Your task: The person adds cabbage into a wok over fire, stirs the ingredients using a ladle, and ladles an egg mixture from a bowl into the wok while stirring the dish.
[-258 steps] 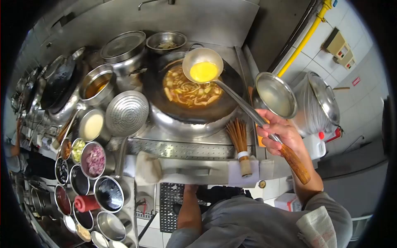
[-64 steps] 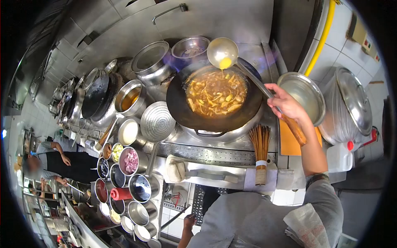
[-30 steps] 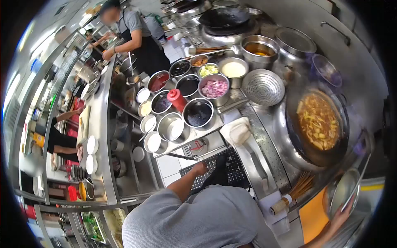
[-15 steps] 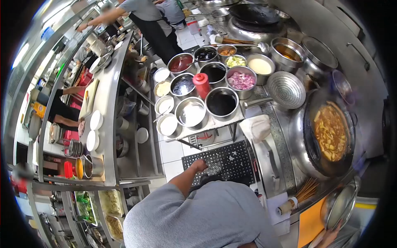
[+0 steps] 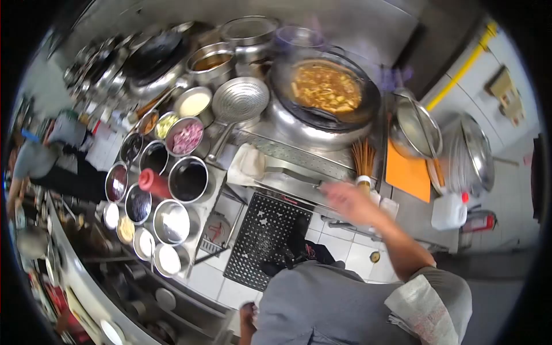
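Blurred by motion, my right hand (image 5: 349, 202) is over the front edge of the stove counter, beside the metal handle bar and left of the bundled bamboo brush (image 5: 363, 164). Its fingers are smeared, and no held object can be made out. My left hand (image 5: 248, 313) hangs low beside my body, fingers curled in, with nothing visible in it. Behind the counter edge, a large wok (image 5: 371, 106) holds a reddish-brown stew with yellowish pieces (image 5: 326, 86). A white cloth (image 5: 247, 164) lies left of the handle bar.
Left of the stove stand pots of sauces and chopped onion (image 5: 187, 137), a red squeeze bottle (image 5: 154, 183) and a perforated ladle (image 5: 240, 100). Metal strainers (image 5: 415, 127), an orange board (image 5: 407, 172) and a white jug (image 5: 449, 211) are at right. A black mat (image 5: 253, 236) covers some floor. A co-worker (image 5: 43, 167) stands far left.
The view has swung right, and the wok now sits near the top middle. My right hand has left the strainer area for the counter's front edge. My left hand appears lower, near my body.
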Demonstrator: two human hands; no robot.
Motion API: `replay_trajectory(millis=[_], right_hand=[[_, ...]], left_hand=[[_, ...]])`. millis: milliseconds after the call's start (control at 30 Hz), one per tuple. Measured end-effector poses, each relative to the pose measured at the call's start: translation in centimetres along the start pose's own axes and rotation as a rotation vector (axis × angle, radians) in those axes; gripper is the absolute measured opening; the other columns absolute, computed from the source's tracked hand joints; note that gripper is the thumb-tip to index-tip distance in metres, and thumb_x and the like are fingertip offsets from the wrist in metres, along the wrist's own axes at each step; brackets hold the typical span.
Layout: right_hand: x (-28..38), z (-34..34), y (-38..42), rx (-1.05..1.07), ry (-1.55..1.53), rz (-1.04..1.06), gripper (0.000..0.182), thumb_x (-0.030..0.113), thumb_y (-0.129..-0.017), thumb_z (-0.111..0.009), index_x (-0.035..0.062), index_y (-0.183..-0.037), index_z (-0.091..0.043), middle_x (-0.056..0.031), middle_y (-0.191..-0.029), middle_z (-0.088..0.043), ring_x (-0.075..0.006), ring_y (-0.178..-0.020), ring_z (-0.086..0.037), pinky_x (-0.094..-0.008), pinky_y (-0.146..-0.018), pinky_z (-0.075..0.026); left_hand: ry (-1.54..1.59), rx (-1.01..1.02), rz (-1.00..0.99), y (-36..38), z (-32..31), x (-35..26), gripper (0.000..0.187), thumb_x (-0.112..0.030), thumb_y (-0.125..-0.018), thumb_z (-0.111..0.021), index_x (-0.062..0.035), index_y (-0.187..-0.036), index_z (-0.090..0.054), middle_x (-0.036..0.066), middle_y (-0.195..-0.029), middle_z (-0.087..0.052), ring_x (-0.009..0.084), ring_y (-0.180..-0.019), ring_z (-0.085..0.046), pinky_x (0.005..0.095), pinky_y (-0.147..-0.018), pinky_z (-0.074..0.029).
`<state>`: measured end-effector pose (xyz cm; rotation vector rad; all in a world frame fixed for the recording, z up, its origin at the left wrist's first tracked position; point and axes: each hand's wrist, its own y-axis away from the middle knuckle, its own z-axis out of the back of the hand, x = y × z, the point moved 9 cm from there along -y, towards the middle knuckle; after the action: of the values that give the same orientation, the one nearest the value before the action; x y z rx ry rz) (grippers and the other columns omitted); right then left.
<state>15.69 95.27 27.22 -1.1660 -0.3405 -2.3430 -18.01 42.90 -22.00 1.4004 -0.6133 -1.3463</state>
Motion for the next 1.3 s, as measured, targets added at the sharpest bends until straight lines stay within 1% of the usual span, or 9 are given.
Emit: replay_trajectory(millis=[167, 333, 500, 600, 700, 833, 1033, 1167, 1300], right_hand=[[-1.0, -18.4, 7.3, 0.623, 0.028, -0.064, 0.039, 0.023, -0.092, -0.06, 0.0093, -0.129, -0.058, -0.0155, -0.098, -0.063, -0.0335, -0.095, -0.063, -0.0437, -0.081, -0.052], [-3.8, -19.9, 8.3, 0.622, 0.047, -0.157, 0.039, 0.023, -0.091, -0.06, 0.0092, -0.128, -0.059, -0.0172, -0.109, -0.065, -0.0346, -0.105, -0.063, -0.0441, -0.088, -0.052], [-6.0, -7.1, 3.2, 0.17, -0.121, -0.26, 0.032, 0.019, -0.091, -0.061, 0.0057, -0.119, -0.065, -0.0163, -0.115, -0.066, -0.0349, -0.103, -0.064, -0.0426, -0.089, -0.051], [-12.6, 12.1, 7.0, -0.676, 0.053, -0.426, 0.025, 0.007, -0.089, -0.062, 0.0021, -0.113, -0.064, -0.0162, -0.117, -0.066, -0.0307, -0.104, -0.064, -0.0401, -0.088, -0.051], [-13.7, 26.4, 13.9, -0.98, 0.825, -0.483, 0.039, 0.011, -0.085, -0.068, -0.0006, -0.121, -0.06, -0.0254, -0.12, -0.061, -0.0441, -0.109, -0.059, -0.0473, -0.093, -0.049], [-24.8, 32.7, 19.5, -0.884, 0.778, -0.836, 0.042, 0.014, -0.089, -0.062, -0.0002, -0.128, -0.056, -0.0288, -0.124, -0.059, -0.045, -0.113, -0.057, -0.0513, -0.091, -0.047], [-26.8, 34.3, 16.6, -0.731, 0.811, -0.83, 0.022, 0.01, -0.089, -0.055, -0.0004, -0.108, -0.057, -0.0256, -0.087, -0.068, -0.0468, -0.083, -0.065, -0.053, -0.071, -0.049], [-21.6, 28.4, 9.5, -0.582, -0.132, -0.745, 0.029, 0.01, -0.089, -0.058, 0.0036, -0.117, -0.057, -0.0026, -0.071, -0.053, -0.0135, -0.053, -0.052, -0.0293, -0.044, -0.044], [-6.2, 20.7, -7.2, -0.359, -0.866, -0.278, 0.062, 0.008, -0.089, -0.063, 0.0077, -0.146, -0.04, -0.0051, -0.092, -0.057, -0.0101, -0.049, -0.049, -0.0253, -0.035, -0.039]], left_hand=[[0.183, -0.046, 0.085, 4.0, 1.3, -6.1, 0.028, -0.028, -0.093, -0.057, -0.0104, -0.114, -0.064, 0.006, -0.094, -0.068, 0.0206, -0.082, -0.065, 0.0366, -0.064, -0.048], [-0.121, -0.112, -0.718, 7.7, 0.2, -38.9, 0.026, -0.03, -0.097, -0.062, -0.0038, -0.098, -0.066, 0.0, -0.079, -0.062, 0.0075, -0.069, -0.054, 0.0246, -0.06, -0.043], [-0.239, -0.076, -1.14, 15.1, -7.9, -64.8, 0.041, -0.027, -0.095, -0.065, 0.0065, -0.118, -0.061, 0.011, -0.106, -0.068, 0.0171, -0.095, -0.061, 0.0319, -0.086, -0.049], [-0.401, -0.338, -1.434, 18.4, -11.6, -70.9, 0.034, -0.021, -0.094, -0.065, 0.0045, -0.116, -0.062, 0.017, -0.104, -0.067, 0.025, -0.094, -0.064, 0.035, -0.086, -0.049], [-0.464, -0.316, -1.567, 27.2, -16.6, -71.2, 0.028, -0.017, -0.092, -0.064, 0.0009, -0.114, -0.064, 0.021, -0.106, -0.066, 0.0318, -0.096, -0.066, 0.0377, -0.087, -0.05], [-0.609, 0.435, -1.165, 24.1, -24.8, -63.0, 0.033, -0.022, -0.091, -0.067, -0.0015, -0.116, -0.064, 0.02, -0.112, -0.066, 0.0312, -0.095, -0.066, 0.0407, -0.085, -0.051], [-1.221, 0.354, -0.978, 9.1, -27.5, -52.1, 0.053, -0.037, -0.091, -0.063, -0.0045, -0.132, -0.058, 0.022, -0.13, -0.06, 0.0369, -0.122, -0.056, 0.0455, -0.105, -0.044], [-1.17, 0.274, -0.83, 3.0, -26.5, -52.0, 0.055, -0.04, -0.089, -0.064, -0.0024, -0.129, -0.06, 0.025, -0.139, -0.052, 0.0383, -0.13, -0.05, 0.0445, -0.109, -0.041], [-1.194, 0.294, -0.803, 2.7, -26.2, -52.1, 0.052, -0.04, -0.088, -0.062, 0.0018, -0.12, -0.064, 0.026, -0.129, -0.06, 0.0376, -0.123, -0.057, 0.0444, -0.104, -0.045]])
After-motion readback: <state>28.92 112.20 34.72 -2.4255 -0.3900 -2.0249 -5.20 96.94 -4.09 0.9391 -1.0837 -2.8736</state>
